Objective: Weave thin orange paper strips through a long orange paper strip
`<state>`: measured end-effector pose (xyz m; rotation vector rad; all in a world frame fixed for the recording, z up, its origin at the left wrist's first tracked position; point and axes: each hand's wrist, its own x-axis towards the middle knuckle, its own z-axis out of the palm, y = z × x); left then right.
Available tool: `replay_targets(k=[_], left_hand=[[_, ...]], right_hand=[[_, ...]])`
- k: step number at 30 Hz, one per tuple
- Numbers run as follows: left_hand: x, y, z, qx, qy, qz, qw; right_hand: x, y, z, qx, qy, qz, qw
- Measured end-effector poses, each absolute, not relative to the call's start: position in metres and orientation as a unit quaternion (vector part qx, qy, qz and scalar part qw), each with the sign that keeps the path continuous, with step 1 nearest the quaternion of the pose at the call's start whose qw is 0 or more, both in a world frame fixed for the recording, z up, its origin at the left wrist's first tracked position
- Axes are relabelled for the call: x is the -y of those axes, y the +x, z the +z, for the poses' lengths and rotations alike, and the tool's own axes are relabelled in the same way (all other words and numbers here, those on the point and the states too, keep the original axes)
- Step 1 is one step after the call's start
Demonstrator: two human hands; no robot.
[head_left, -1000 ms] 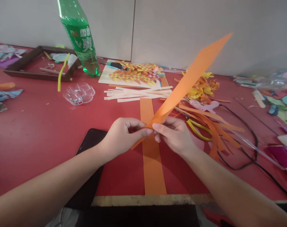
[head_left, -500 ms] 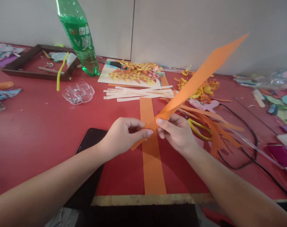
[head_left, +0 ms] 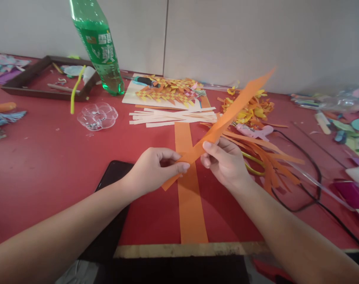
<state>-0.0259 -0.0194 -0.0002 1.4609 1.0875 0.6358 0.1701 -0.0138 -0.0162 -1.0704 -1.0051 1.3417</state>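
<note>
An orange paper strip (head_left: 233, 109) slants up to the right, pinched in both hands. My left hand (head_left: 155, 169) holds it near its lower end between thumb and fingers. Higher up the strip, my right hand (head_left: 225, 159) grips it with the thumb on top. Beneath them a second orange strip (head_left: 192, 213) lies flat on the red table (head_left: 149, 221), running from the front edge towards a bundle of pale strips (head_left: 173, 116). Just right of my right hand are yellow scissor handles (head_left: 254, 163), partly covered by thin orange strips (head_left: 271, 157).
A black phone (head_left: 112, 221) lies under my left forearm. Behind stand a green bottle (head_left: 100, 51), a clear flower-shaped dish (head_left: 98, 116) and a brown frame (head_left: 28, 90). Woven orange-yellow pieces (head_left: 167, 91) rest on a board. A pink glue gun (head_left: 256, 131) trails a black cable.
My right hand has slid slightly right along the held strip, away from my left hand. The strip's upper end has dropped and shifted left. My left hand has barely moved.
</note>
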Motion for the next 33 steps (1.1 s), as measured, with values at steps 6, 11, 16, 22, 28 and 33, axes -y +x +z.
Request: replay_targets(k=[6, 11, 16, 22, 28, 33], left_hand=[[0.02, -0.026, -0.001, -0.451, 0.663, 0.248, 0.544], [0.022, -0.024, 0.002, -0.447, 0.67, 0.285, 0.52], [0.025, -0.022, 0.003, -0.456, 0.695, 0.283, 0.478], [0.024, -0.023, 0.001, -0.466, 0.685, 0.269, 0.491], [0.023, -0.024, -0.001, -0.471, 0.673, 0.273, 0.502], [0.025, -0.023, -0.004, -0.466, 0.653, 0.292, 0.522]], right_hand=[[0.015, 0.171, -0.017, 0.426, -0.434, 0.587, 0.535], [0.023, 0.168, -0.019, 0.453, -0.431, 0.613, 0.483], [0.025, 0.17, -0.022, 0.464, -0.437, 0.612, 0.467], [0.022, 0.17, -0.021, 0.442, -0.442, 0.591, 0.509], [0.02, 0.169, -0.018, 0.441, -0.441, 0.591, 0.512], [0.019, 0.169, -0.019, 0.436, -0.438, 0.59, 0.518]])
